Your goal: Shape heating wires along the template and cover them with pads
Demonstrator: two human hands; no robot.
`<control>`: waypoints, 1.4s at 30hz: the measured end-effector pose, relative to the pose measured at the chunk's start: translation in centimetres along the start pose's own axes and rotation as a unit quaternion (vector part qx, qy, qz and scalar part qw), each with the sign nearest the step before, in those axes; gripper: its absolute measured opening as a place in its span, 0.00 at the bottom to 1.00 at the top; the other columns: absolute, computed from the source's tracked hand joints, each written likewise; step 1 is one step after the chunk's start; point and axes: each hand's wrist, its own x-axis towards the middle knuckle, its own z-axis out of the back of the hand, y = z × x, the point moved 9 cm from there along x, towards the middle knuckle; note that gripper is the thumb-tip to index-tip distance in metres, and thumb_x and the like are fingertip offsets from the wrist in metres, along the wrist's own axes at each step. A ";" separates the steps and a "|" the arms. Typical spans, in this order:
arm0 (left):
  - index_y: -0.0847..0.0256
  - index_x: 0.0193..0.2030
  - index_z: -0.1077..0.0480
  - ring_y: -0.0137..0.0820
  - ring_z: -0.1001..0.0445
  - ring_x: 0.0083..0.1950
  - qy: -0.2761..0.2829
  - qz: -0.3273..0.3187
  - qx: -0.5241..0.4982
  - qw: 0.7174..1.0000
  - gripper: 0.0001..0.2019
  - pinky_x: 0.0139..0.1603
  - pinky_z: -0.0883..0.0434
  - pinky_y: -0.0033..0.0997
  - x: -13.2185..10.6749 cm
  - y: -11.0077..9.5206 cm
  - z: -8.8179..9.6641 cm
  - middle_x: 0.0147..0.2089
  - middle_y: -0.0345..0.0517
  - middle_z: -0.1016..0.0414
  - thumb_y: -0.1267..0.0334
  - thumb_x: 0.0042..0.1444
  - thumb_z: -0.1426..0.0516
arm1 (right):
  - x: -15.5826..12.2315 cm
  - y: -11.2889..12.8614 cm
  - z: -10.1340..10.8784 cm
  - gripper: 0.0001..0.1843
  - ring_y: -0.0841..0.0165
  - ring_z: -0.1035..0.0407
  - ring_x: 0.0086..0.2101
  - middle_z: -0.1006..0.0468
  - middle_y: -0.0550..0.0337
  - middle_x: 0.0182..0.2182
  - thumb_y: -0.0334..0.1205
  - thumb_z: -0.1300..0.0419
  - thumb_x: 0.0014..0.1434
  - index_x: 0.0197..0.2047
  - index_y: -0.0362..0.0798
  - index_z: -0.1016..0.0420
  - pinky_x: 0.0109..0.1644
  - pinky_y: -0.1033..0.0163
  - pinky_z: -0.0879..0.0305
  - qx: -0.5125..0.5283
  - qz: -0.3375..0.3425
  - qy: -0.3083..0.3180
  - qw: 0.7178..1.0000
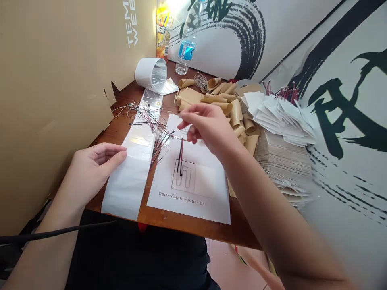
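Observation:
My right hand [205, 127] hovers over a white template sheet [193, 189] marked DRS-206DC-E001-01. Its fingers are pinched on the top of a thin wire piece [180, 158] with red and black leads, which hangs down onto the serpentine outline drawn on the sheet. My left hand [93, 167] rests with curled fingers on the near part of a long white label strip [133, 169] and holds nothing. A loose bundle of more red and black wires [154, 129] lies between the strip and the sheet.
The strip runs back to a white roll [151, 72]. Curled tan backing papers [223, 104] pile up at the back, with white slips [278, 114] on a tall paper stack [284, 161] at the right. A water bottle [186, 44], a drink bottle [162, 30] and a cardboard wall [60, 72] stand behind and left.

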 end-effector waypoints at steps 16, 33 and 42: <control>0.59 0.43 0.20 0.35 0.27 0.34 -0.118 -0.109 0.343 0.926 0.13 0.47 0.30 0.36 2.6 -3.5 -0.2 0.34 0.43 0.23 0.57 0.59 0.44 | -9.6 -5.9 3.5 0.09 0.70 0.26 0.20 0.18 0.58 0.30 0.44 0.35 0.59 0.34 0.48 0.19 0.22 0.64 0.32 -0.124 0.003 -0.035 0.992; 0.61 0.39 0.22 0.32 0.21 0.42 0.096 -0.411 0.267 0.866 0.08 0.46 0.29 0.34 -1.4 -8.7 -9.0 0.40 0.41 0.19 0.65 0.65 0.44 | -13.6 -3.1 -3.3 0.17 0.75 0.45 0.20 0.33 0.67 0.18 0.29 0.45 0.66 0.25 0.47 0.27 0.24 0.66 0.54 -0.494 0.356 -0.145 0.780; 0.62 0.38 0.24 0.31 0.24 0.40 0.150 -0.429 0.248 0.856 0.08 0.45 0.36 0.37 -1.7 -6.8 -10.9 0.36 0.40 0.23 0.68 0.65 0.44 | -13.2 -3.3 -3.7 0.19 0.75 0.46 0.19 0.32 0.66 0.17 0.31 0.44 0.66 0.23 0.47 0.27 0.24 0.66 0.55 -0.501 0.336 -0.169 0.779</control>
